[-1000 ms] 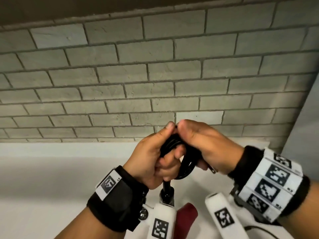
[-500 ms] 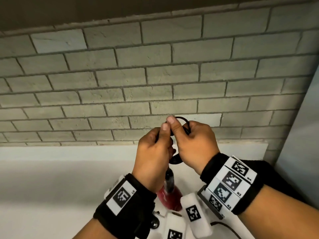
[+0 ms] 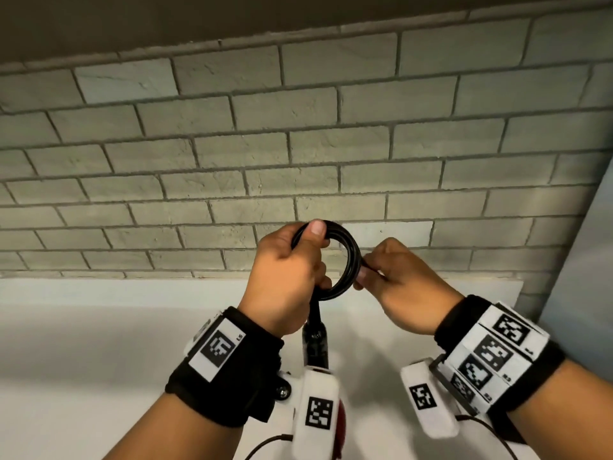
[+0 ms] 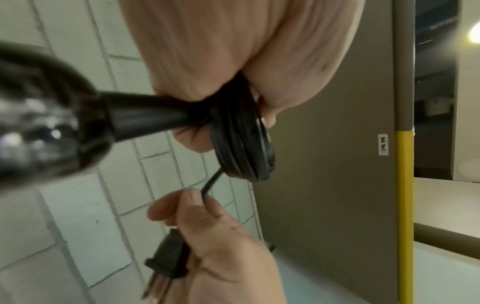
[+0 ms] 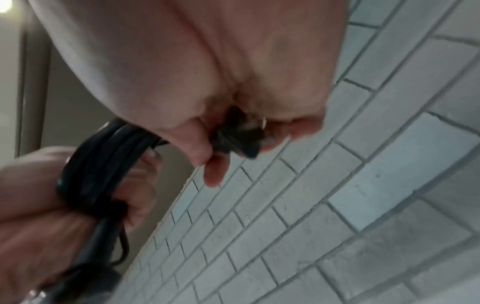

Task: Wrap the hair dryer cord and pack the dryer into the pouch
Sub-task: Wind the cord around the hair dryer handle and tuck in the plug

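The black cord (image 3: pixel 350 260) is wound into a round coil of several loops, held up in front of the brick wall. My left hand (image 3: pixel 292 260) grips the coil, thumb on top (image 4: pixel 241 148). My right hand (image 3: pixel 388 277) holds the loose end and the black plug (image 4: pixel 168 261), just right of the coil (image 5: pixel 103 156). Below the left hand the cord's black strain relief (image 3: pixel 315 340) runs down to the dryer, whose red body (image 3: pixel 341 423) shows only as a sliver behind the wrist cameras. No pouch is in view.
A white counter (image 3: pixel 99 343) lies below the hands and meets a grey brick wall (image 3: pixel 298 144). A grey panel (image 3: pixel 577 277) stands at the right. A grey-brown wall with a yellow-edged corner (image 4: pixel 405 205) appears in the left wrist view.
The hands have drawn apart: the right hand moved to the right with the plug end, and the coil now shows as an open ring in the left hand. The hands are slightly higher.
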### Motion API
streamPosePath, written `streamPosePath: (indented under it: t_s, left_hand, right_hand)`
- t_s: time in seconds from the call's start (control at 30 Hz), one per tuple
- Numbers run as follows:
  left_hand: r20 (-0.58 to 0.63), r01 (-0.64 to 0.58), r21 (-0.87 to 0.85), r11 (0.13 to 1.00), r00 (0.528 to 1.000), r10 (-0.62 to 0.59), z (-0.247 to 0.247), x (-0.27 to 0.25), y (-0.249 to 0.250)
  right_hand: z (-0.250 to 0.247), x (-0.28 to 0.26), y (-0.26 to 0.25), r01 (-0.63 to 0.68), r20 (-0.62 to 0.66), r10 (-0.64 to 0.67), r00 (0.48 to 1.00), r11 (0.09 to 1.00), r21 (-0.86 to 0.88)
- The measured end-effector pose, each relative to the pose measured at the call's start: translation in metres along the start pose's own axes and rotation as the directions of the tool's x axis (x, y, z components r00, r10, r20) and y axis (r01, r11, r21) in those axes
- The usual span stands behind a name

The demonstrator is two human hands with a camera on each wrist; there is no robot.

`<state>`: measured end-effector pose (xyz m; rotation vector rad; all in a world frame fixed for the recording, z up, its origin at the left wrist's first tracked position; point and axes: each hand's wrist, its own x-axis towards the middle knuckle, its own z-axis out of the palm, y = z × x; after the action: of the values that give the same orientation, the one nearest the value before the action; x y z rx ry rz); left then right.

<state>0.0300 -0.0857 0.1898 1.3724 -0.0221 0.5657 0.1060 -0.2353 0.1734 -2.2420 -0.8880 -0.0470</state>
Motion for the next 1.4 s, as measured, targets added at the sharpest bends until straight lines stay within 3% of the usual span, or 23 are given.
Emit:
streamPosePath:
  t_s: [0.07,0.1,0.17,0.23,0.3,0.37,0.53,0.6,0.73,0.97,1.03,1.1,1.13,1.17,1.23,1.3,1.4]
  left_hand:
    - [0.006,-0.029,0.070,0.997,1.000,0.029,0.002,0.000,-0.002]
    - [0.011,-0.040,0.098,0.994,0.999,0.039,0.003,-0.001,-0.003]
    - [0.027,-0.054,0.134,0.990,0.998,0.051,0.005,-0.002,-0.004]
    - [0.032,-0.075,0.173,0.982,0.997,0.071,0.008,-0.003,-0.005]
    - [0.016,-0.109,0.240,0.965,0.994,0.108,0.007,-0.002,-0.004]
    - [0.012,-0.149,0.321,0.935,0.988,0.154,0.004,0.000,-0.005]
    - [0.034,-0.215,0.486,0.847,0.973,0.227,-0.001,0.002,-0.011]
    - [0.026,-0.214,0.487,0.847,0.973,0.231,0.000,0.002,-0.014]
    - [0.037,-0.206,0.441,0.874,0.977,0.211,0.000,-0.001,-0.016]
    - [0.061,-0.195,0.429,0.882,0.981,0.187,-0.003,0.001,-0.018]
    - [0.064,-0.161,0.384,0.909,0.987,0.147,-0.004,0.003,-0.023]
    - [0.064,-0.075,0.234,0.969,0.996,0.061,-0.003,0.003,-0.023]
    - [0.066,-0.030,0.154,0.988,0.998,0.020,-0.002,0.002,-0.022]
    - [0.062,0.000,0.097,0.995,0.998,-0.006,-0.002,0.001,-0.021]
    - [0.036,-0.017,0.115,0.993,0.999,0.013,-0.002,0.001,-0.020]
    - [0.025,-0.125,0.294,0.948,0.992,0.123,-0.003,0.002,-0.021]
    - [0.060,-0.246,0.530,0.811,0.965,0.254,-0.003,0.003,-0.019]
  right_hand:
    - [0.003,-0.001,0.000,-0.020,-0.006,0.020,1.000,0.999,0.030]
    - [0.005,-0.001,-0.002,-0.061,-0.038,0.071,0.997,0.975,0.211]
    - [0.009,-0.001,-0.009,-0.121,-0.055,0.198,0.979,0.773,0.623]
    - [0.010,-0.001,-0.019,-0.138,-0.007,0.263,0.965,0.528,0.838]
    - [0.009,-0.001,-0.026,-0.158,0.076,0.269,0.960,0.298,0.941]
    - [0.006,-0.002,-0.028,-0.172,0.137,0.245,0.960,0.128,0.977]
    - [0.009,-0.006,-0.030,-0.103,0.102,0.243,0.965,-0.010,0.995]
    - [0.012,-0.007,-0.034,-0.076,0.072,0.199,0.977,0.011,0.997]
    - [0.018,-0.006,-0.038,-0.047,-0.015,0.244,0.970,0.248,0.967]
    - [0.031,-0.004,-0.041,0.029,-0.158,0.336,0.929,0.360,0.933]
    - [0.032,-0.003,-0.044,0.019,-0.107,0.307,0.946,0.276,0.961]
    - [0.029,-0.003,-0.047,-0.045,0.009,0.244,0.970,0.142,0.989]
    - [0.027,-0.004,-0.048,-0.092,0.066,0.213,0.975,0.116,0.989]
    - [0.025,-0.005,-0.048,-0.146,0.119,0.188,0.975,0.137,0.980]
    - [0.021,-0.007,-0.048,-0.241,0.197,0.179,0.964,0.265,0.934]
    - [0.016,-0.010,-0.048,-0.308,0.250,0.195,0.948,0.383,0.871]
    - [0.010,-0.012,-0.050,-0.369,0.313,0.196,0.929,0.515,0.774]
